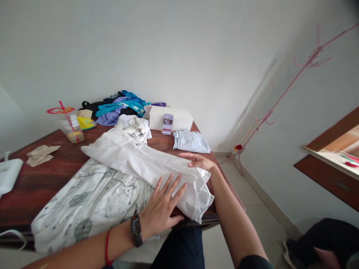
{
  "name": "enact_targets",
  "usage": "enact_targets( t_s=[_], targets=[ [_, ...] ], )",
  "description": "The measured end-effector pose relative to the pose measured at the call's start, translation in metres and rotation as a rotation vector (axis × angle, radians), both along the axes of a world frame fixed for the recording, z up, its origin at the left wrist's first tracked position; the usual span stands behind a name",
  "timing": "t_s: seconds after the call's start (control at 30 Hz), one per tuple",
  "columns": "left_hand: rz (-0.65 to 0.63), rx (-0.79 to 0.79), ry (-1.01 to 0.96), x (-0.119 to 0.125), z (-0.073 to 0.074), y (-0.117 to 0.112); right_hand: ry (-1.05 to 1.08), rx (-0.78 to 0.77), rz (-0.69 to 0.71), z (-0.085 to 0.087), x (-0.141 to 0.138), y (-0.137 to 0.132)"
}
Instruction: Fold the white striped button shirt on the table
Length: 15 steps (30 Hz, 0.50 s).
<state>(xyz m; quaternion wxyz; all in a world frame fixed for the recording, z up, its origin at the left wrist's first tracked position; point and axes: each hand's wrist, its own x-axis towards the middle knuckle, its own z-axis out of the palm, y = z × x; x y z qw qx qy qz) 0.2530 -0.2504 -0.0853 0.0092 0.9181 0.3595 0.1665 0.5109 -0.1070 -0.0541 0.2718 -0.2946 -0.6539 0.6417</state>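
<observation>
A white garment with thin stripes (129, 151) lies stretched across the dark wooden table, one end hanging by the near right corner. My left hand (164, 203), with a black band on the wrist, rests flat on its near edge, fingers spread. At the opposite edge my right hand (200, 162) touches the cloth, its fingers stretched out and the thumb over the fabric. Under the striped garment lies a white patterned cloth (92, 201) with grey drawings, reaching to the table's front edge. Just beyond my right hand sits a folded light-grey cloth (190, 142).
A white box (176, 116) and a pile of blue, purple and black clothes (123, 106) stand against the wall. To the left are a plastic cup with a straw (70, 127), a brown napkin (42, 154) and a white device (9, 175). A pink coat rack (280, 97) leans into view at right.
</observation>
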Motion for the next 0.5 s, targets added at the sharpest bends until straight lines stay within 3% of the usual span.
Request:
enact_targets(
  t_s=[0.1, 0.23, 0.4, 0.5],
  targets=[
    [0.074, 0.06, -0.014, -0.009, 0.006, -0.001, 0.077, -0.078, -0.129, -0.001, 0.01, -0.006],
    [0.185, 0.125, 0.037, -0.021, 0.006, 0.011, 0.178, -0.064, -0.298, 0.002, 0.017, -0.009],
    [0.392, 0.13, 0.06, -0.028, 0.004, 0.047, 0.41, -0.079, -0.469, 0.005, 0.009, -0.008],
    [0.431, 0.069, 0.088, -0.026, 0.004, 0.071, 0.436, -0.058, -0.631, 0.004, 0.0, -0.004]
  ],
)
